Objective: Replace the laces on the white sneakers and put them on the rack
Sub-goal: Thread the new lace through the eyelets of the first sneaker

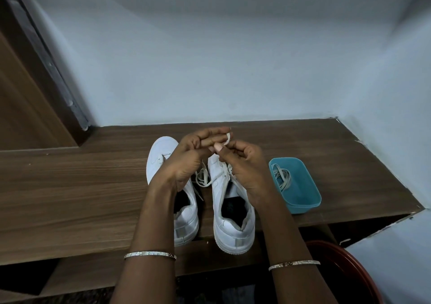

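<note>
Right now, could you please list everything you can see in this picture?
sneakers: two, white, side by side on the wooden top
lace: one, off-white, pinched between both hands
loose strands: count unclear, off-white, between the sneakers
tub: one, teal, right of the sneakers
coiled laces: count unclear, pale grey, inside the tub
wooden top: one, brown, against the wall
round object: one, dark red, lower right, cut off
door: one, brown, far left
bangles: two, silver, one per wrist
left hand: above the sneakers, holding the lace
right hand: beside it, pinching the lace
</note>
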Tool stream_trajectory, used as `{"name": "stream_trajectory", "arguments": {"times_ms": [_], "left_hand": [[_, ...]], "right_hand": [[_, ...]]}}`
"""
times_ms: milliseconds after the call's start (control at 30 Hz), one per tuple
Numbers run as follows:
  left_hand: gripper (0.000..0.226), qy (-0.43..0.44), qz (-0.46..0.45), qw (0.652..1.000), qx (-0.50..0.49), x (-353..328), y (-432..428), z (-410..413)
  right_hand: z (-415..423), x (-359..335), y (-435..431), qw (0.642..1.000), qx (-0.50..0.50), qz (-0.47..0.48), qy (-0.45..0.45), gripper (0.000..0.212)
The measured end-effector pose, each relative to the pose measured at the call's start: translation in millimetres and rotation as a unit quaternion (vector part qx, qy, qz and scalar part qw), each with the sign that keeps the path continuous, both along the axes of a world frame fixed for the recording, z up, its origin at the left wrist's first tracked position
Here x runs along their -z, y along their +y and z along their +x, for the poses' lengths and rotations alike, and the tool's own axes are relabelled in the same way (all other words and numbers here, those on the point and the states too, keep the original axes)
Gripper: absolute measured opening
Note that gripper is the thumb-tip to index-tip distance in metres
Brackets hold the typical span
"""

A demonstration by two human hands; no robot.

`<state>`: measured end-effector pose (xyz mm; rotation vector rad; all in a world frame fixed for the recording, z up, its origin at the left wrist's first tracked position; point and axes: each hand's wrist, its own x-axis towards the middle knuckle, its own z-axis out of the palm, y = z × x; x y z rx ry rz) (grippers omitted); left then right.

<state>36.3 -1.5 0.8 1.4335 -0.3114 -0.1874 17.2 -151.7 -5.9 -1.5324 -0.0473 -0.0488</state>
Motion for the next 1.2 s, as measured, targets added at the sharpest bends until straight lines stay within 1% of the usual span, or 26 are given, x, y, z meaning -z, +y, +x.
{"name": "stream_trajectory", "arguments": {"times_ms": [67, 100, 167, 200, 233, 300, 367, 433, 500, 633, 700, 767, 833, 867, 933, 1000, 1100, 1133, 1200], "left_hand": [[0.047, -0.001, 0.012, 1.0, -0.015, 1, 0, 2], [0.047, 0.001, 0.021, 0.999, -0.034, 4, 0, 3], [0.044, 0.001, 0.061, 0.993, -0.101, 9, 1, 6], [0.037, -0.006, 0.104, 0.983, -0.15, 13, 1, 7], [0.031, -0.02, 0.161, 0.966, -0.2, 17, 2, 8], [0.026, -0.044, 0.268, 0.922, -0.277, 23, 4, 9], [0.026, -0.048, 0.329, 0.888, -0.318, 27, 4, 10], [0.023, -0.039, 0.34, 0.875, -0.343, 30, 4, 11], [0.019, -0.024, 0.322, 0.877, -0.357, 32, 5, 12], [0.018, -0.007, 0.33, 0.867, -0.373, 40, 8, 14], [0.019, -0.008, 0.349, 0.863, -0.365, 41, 7, 14], [0.02, -0.02, 0.363, 0.858, -0.364, 38, 4, 11], [0.02, -0.058, 0.359, 0.851, -0.38, 29, 0, 7], [0.02, -0.091, 0.341, 0.855, -0.38, 24, -2, 6], [0.019, -0.174, 0.282, 0.882, -0.334, 11, -11, 5], [0.022, -0.228, 0.229, 0.911, -0.258, 2, -22, 3], [0.03, -0.235, 0.194, 0.938, -0.167, -3, -36, -4], [0.034, -0.227, 0.198, 0.942, -0.15, -1, -39, -5], [0.044, -0.228, 0.223, 0.937, -0.141, 4, -42, -5]], "right_hand": [[-1, -3, 0, 1.0, 0.008, 0.016, 0.005, 0.012], [-2, -6, -1, 0.999, 0.006, 0.037, 0.02, 0.013], [0, -8, -7, 0.995, 0.005, 0.088, 0.047, 0.027], [3, -7, -12, 0.991, 0.005, 0.116, 0.062, 0.032], [5, -7, -18, 0.985, -0.002, 0.153, 0.078, 0.034], [6, -5, -28, 0.974, -0.004, 0.199, 0.105, 0.035], [7, -4, -38, 0.968, 0.02, 0.223, 0.117, 0.034], [8, -3, -48, 0.959, 0.05, 0.252, 0.123, 0.034], [10, -3, -60, 0.948, 0.074, 0.29, 0.11, 0.033], [10, 4, -86, 0.91, 0.137, 0.387, 0.055, 0.027], [11, 7, -93, 0.9, 0.164, 0.402, 0.032, 0.025], [13, 10, -93, 0.916, 0.179, 0.359, 0.026, 0.026], [13, 11, -84, 0.949, 0.168, 0.265, 0.027, 0.027], [13, 10, -78, 0.965, 0.15, 0.211, 0.026, 0.026], [11, 6, -62, 0.989, 0.097, 0.107, 0.016, 0.024], [7, 1, -45, 0.999, 0.042, 0.025, 0.003, 0.024], [4, -1, -29, 0.999, -0.019, -0.024, 0.012, 0.027], [4, -1, -26, 0.999, -0.032, -0.032, 0.015, 0.03], [3, 0, -25, 0.998, -0.042, -0.049, 0.009, 0.038]]}}
